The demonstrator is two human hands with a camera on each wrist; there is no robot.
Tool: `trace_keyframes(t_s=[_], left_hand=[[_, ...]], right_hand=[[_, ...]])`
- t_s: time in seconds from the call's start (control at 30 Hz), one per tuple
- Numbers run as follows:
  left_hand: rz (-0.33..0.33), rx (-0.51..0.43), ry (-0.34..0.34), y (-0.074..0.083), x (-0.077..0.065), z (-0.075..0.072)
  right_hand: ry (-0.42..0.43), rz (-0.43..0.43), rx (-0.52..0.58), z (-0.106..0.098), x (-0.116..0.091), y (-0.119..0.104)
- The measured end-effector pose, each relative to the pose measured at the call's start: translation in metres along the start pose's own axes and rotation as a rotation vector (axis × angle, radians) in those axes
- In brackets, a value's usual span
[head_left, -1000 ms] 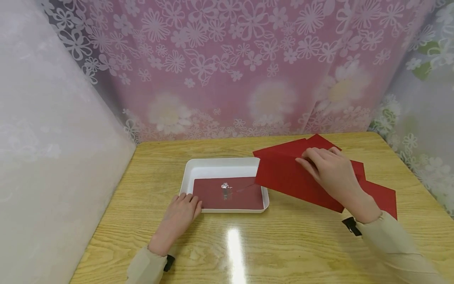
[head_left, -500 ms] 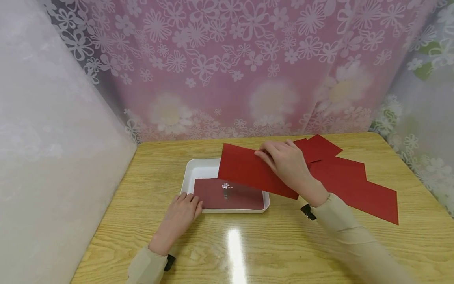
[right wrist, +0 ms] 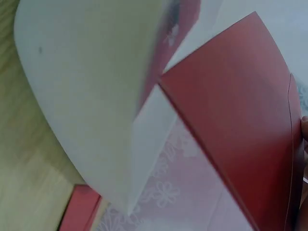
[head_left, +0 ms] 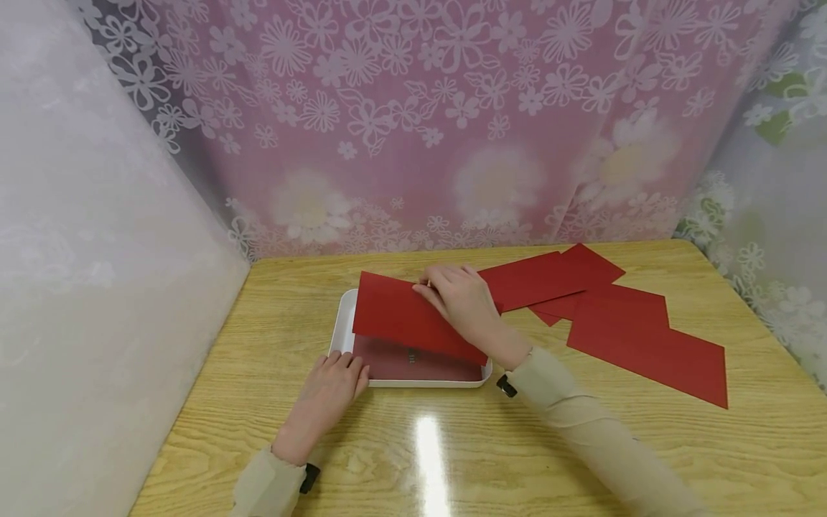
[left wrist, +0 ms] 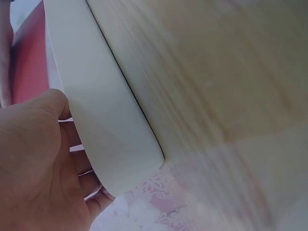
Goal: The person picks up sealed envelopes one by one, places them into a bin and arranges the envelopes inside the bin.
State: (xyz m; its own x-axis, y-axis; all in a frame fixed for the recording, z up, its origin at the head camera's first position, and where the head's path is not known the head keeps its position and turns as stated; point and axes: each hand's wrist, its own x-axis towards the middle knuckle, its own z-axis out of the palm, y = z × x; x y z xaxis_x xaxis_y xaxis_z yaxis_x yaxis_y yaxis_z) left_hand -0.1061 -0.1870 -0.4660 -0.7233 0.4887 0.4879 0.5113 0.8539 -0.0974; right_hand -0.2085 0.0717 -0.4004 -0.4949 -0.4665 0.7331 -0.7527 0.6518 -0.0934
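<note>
Still gripping the white tray [head_left: 426,384] at its near-left rim is the left hand [head_left: 329,391], while the right hand [head_left: 464,305], pinching a red envelope [head_left: 400,316], has moved left, now tilting it over the tray, clear of the loose envelopes [head_left: 652,355].

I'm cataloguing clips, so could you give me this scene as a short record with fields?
Surface: wood-grain table
Container: white tray
In the tray: dark red envelope with print, partly hidden
Left side: left grip holds the tray's near left corner
Right side: right grip pinches a bright red envelope
Held item's pose: tilted over the tray; contact with it cannot be told
Elsewhere: loose red envelopes overlapping, right of the tray
Backdrop: pink floral curtain
</note>
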Motion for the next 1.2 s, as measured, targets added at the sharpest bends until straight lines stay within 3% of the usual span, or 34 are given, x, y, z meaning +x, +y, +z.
trace_keyframes(t_s=[0.23, 0.4, 0.7, 0.87, 0.97, 1.2], left_hand=[[-0.018, 0.006, -0.024, 0.001, 0.001, 0.000], [-0.032, -0.002, -0.044, 0.002, 0.001, -0.002], [-0.024, 0.012, -0.047, 0.001, 0.001, -0.002], [-0.008, 0.009, -0.030, 0.001, 0.001, -0.002], [-0.002, 0.009, -0.024, 0.001, 0.001, -0.002], [-0.026, 0.002, -0.060, 0.001, 0.001, -0.002]], right_hand=[[-0.091, -0.057, -0.032, 0.022, -0.010, -0.002], [-0.185, -0.098, -0.045, 0.027, -0.018, -0.001], [-0.447, -0.073, -0.097, 0.021, -0.024, -0.003], [-0.583, -0.022, -0.071, 0.014, -0.026, -0.005], [-0.546, -0.015, -0.049, 0.008, -0.029, -0.004], [-0.214, -0.080, -0.058, -0.014, -0.034, 0.007]])
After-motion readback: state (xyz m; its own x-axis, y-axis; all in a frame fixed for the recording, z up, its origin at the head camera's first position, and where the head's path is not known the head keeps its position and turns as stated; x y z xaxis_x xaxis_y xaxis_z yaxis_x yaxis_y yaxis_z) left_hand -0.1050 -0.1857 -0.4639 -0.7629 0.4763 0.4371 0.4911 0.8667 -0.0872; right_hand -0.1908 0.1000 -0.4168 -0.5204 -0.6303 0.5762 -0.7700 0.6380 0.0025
